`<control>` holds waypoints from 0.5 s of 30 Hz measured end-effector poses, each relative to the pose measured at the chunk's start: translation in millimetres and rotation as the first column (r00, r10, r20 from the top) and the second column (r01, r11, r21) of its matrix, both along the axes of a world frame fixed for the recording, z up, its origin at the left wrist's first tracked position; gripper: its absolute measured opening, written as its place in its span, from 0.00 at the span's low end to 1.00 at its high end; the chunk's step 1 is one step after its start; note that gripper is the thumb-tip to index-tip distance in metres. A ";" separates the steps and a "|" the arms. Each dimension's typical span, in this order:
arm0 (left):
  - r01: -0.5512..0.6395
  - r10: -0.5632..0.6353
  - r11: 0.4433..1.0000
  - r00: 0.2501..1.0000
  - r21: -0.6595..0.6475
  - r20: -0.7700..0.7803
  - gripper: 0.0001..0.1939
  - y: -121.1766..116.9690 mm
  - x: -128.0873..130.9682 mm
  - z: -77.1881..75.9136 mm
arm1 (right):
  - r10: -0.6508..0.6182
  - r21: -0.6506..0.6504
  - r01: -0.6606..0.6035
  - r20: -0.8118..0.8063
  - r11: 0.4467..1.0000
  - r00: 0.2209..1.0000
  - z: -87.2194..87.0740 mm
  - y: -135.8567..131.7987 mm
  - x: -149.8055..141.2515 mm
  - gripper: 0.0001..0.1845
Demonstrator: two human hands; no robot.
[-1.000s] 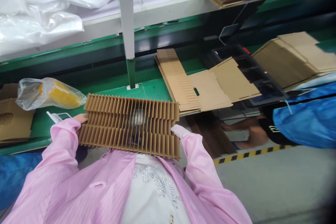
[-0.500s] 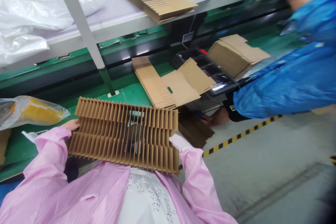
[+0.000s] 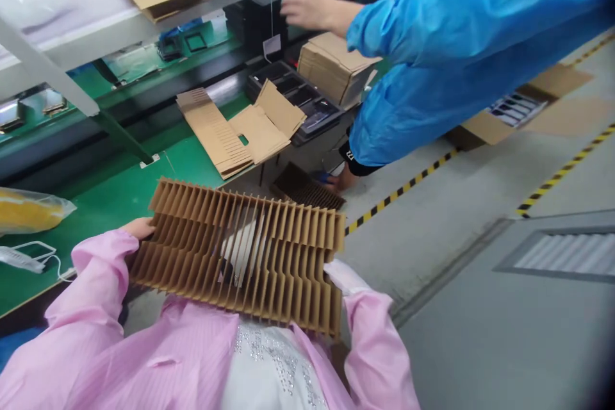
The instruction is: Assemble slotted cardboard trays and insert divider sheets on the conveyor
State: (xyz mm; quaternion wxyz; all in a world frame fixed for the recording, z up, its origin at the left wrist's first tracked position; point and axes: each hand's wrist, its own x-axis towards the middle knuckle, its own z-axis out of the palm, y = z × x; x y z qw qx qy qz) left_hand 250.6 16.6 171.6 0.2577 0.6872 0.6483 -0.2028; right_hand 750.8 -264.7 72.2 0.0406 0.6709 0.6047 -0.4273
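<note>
I hold a brown cardboard divider grid (image 3: 240, 250) with many slotted partitions in front of my chest, level with the edge of the green bench. My left hand (image 3: 138, 228), in a pink sleeve, grips its left end. My right hand (image 3: 342, 274), in a white glove, grips its right end; the fingers are mostly hidden behind the cardboard. A white object shows through the grid's slots near the middle.
Flat slotted cardboard sheets (image 3: 230, 131) lie on the green bench (image 3: 120, 189). A black tray (image 3: 298, 99) and a stack of folded boxes (image 3: 331, 67) sit further right. A person in blue (image 3: 456, 45) reaches to the shelf. A bagged yellow item (image 3: 24, 211) lies left.
My view has swung right and away from the bench. The grid has tilted and shifted slightly right with both hands on it. The person in blue has raised a hand to the shelf.
</note>
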 end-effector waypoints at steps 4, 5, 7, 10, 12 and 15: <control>0.106 -0.114 0.989 0.990 -0.100 -0.083 0.17 -21.7 60.9 -12.0 | -0.067 -0.062 0.064 -0.048 0.996 0.997 -9.3 -57.3 34.1 0.16; 0.123 -0.133 0.986 0.987 -0.109 -0.087 0.17 -25.0 74.7 -17.3 | -0.107 -0.072 0.102 -0.069 0.992 0.992 -13.7 -72.0 40.4 0.16; 0.164 -0.176 0.977 0.981 -0.134 -0.084 0.17 -28.9 101.5 -30.6 | -0.207 -0.089 0.197 -0.123 0.976 0.971 -24.5 -101.6 49.6 0.17; 0.239 -0.256 0.953 0.964 -0.185 -0.071 0.16 -28.4 142.2 -55.7 | -0.310 -0.127 0.290 -0.199 0.949 0.930 -43.6 -144.2 56.1 0.18; 0.291 -0.310 0.932 0.949 -0.216 -0.061 0.16 -24.8 170.4 -75.0 | -0.345 -0.156 0.316 -0.218 0.936 0.913 -57.6 -169.4 56.6 0.19; 0.359 -0.379 0.900 0.925 -0.247 -0.038 0.16 -16.0 212.0 -107.3 | -0.419 -0.148 0.399 -0.144 0.905 0.897 -82.8 -200.4 53.2 0.18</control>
